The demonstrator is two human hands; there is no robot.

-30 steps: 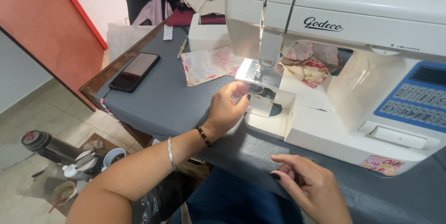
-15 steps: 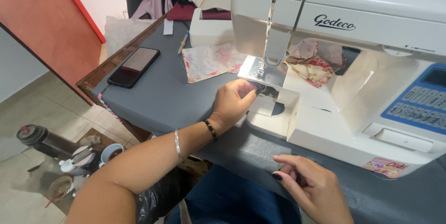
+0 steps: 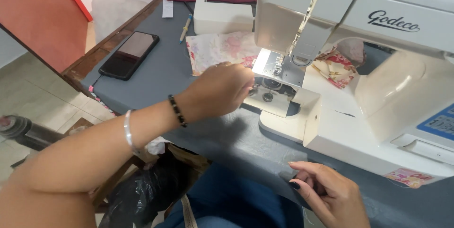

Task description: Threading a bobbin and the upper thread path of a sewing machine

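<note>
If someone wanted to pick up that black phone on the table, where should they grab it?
Probably across its long edges, from above. The phone lies flat, screen up, near the table's left edge, with open cloth on both sides. A cable seems to leave its near end, so avoid that end.

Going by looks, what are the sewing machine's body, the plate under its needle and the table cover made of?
Sewing machine body: apparently moulded plastic, off-white, smooth with a soft sheen and rounded edges. Needle plate: looks like bright metal, reflecting light strongly; the left hand reaches in just beside it. Table cover: probably woven cloth, matte grey, creasing at the front edge where the right hand rests.
</note>
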